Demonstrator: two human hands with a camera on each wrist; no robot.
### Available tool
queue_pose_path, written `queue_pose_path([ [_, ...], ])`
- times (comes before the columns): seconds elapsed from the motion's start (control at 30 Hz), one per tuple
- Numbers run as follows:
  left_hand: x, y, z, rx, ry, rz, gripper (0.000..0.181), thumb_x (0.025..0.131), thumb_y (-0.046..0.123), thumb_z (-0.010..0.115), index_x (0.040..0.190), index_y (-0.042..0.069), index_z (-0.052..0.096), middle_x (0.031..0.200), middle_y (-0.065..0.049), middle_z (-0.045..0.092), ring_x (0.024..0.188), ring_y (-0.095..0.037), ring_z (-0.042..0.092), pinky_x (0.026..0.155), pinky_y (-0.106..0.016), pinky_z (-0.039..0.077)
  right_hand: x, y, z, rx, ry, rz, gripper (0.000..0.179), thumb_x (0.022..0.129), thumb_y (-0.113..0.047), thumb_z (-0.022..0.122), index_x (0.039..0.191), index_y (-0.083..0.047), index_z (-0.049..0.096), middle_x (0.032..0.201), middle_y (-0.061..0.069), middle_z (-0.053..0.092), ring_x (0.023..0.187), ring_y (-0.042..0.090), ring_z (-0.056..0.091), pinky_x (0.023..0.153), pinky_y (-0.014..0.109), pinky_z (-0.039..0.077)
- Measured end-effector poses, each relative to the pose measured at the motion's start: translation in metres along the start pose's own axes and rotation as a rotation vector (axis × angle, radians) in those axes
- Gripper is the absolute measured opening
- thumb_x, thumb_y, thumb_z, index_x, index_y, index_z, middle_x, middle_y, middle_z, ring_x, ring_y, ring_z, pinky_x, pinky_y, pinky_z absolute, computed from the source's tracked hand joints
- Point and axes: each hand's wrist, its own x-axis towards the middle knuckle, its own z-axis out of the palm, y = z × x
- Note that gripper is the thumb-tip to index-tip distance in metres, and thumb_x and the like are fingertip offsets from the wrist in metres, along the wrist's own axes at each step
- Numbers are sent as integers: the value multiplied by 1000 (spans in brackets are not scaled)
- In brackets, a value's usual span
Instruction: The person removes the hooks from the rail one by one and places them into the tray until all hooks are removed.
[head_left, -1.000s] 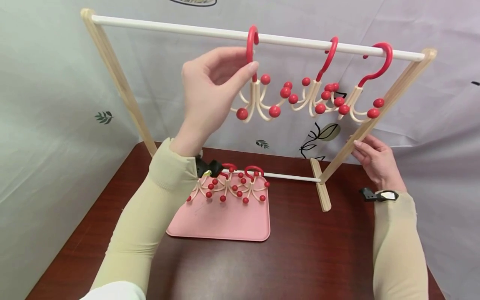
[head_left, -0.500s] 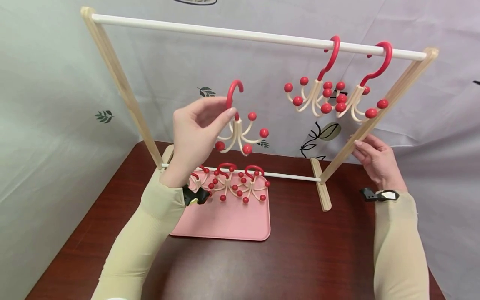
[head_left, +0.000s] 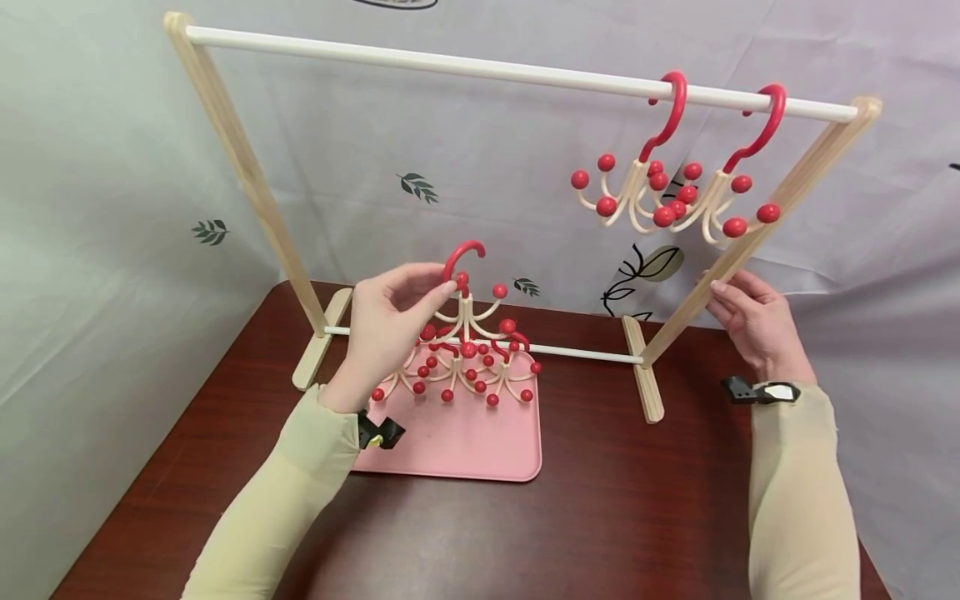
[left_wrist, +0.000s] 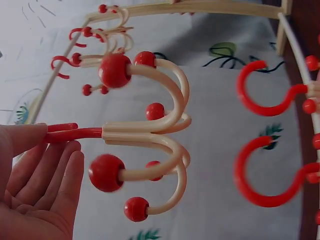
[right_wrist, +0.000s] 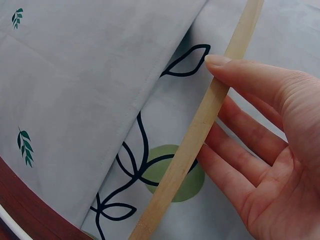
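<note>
My left hand [head_left: 442, 289] pinches the red hook of a cream multi-prong hanger [head_left: 467, 310] with red ball tips, held just above the pink tray [head_left: 480, 454]. In the left wrist view the hanger [left_wrist: 145, 130] lies sideways with my thumb and fingers [left_wrist: 52, 142] on its red stem. Several like hangers [head_left: 487, 379] lie at the tray's back edge. Two more hangers [head_left: 663, 125] [head_left: 759, 129] hang on the wooden rack's white top rail [head_left: 420, 62]. My right hand [head_left: 738, 304] holds the rack's right leg [head_left: 795, 187], thumb in front and fingers [right_wrist: 240, 130] behind the leg [right_wrist: 197, 135].
The rack stands on a dark wooden table [head_left: 615, 517] with a white low bar [head_left: 577, 355] just behind the tray. A grey leaf-print cloth [head_left: 450, 183] hangs behind. The rail's left part is bare.
My left hand took the leftmost hanger off the top rail and brought it down and left to just above the tray. The right hand stayed on the leg.
</note>
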Motion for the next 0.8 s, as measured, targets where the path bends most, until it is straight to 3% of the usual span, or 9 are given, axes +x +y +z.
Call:
queue_pose_path([
  [0.23, -20, -21, -1, -7, -75, -75, 23, 91, 13, 80, 111, 2, 76, 99, -4, 76, 89, -19, 74, 82, -31, 60, -1, 1, -2, 16, -7, -5, 32, 97, 18, 53, 127, 11, 65, 106, 19, 72, 99, 28, 73, 86, 36, 59],
  [0.47, -40, -34, -5, -24, -125, -135, 21, 89, 9, 81, 109, 6, 77, 98, -5, 76, 87, -20, 74, 79, -30, 60, -1, 1, -1, 12, -1, 1, 30, 97, 17, 55, 122, 8, 69, 106, 18, 73, 98, 28, 73, 85, 35, 59],
  [0.63, -53, -38, -6, -54, -165, -200, 21, 90, 13, 81, 111, 9, 76, 99, -5, 76, 79, -21, 74, 51, -27, 56, 0, 0, -1, 12, 3, -1, 31, 97, 16, 55, 125, 10, 66, 105, 19, 72, 98, 28, 73, 85, 35, 59],
  [0.7, -58, -39, -6, -57, -183, -217, 22, 90, 14, 81, 111, 10, 77, 99, -4, 76, 79, -22, 74, 47, -27, 53, 0, 0, -1, -7, 7, -2, 31, 97, 16, 56, 126, 10, 65, 106, 18, 72, 98, 28, 73, 85, 35, 59],
  [0.8, -63, -42, -4, -55, -213, -212, 22, 89, 11, 82, 110, 8, 77, 101, -6, 76, 88, -22, 75, 62, -30, 60, 0, 0, -1, -18, 8, 0, 32, 97, 15, 56, 127, 10, 65, 106, 18, 72, 98, 27, 73, 86, 34, 59],
])
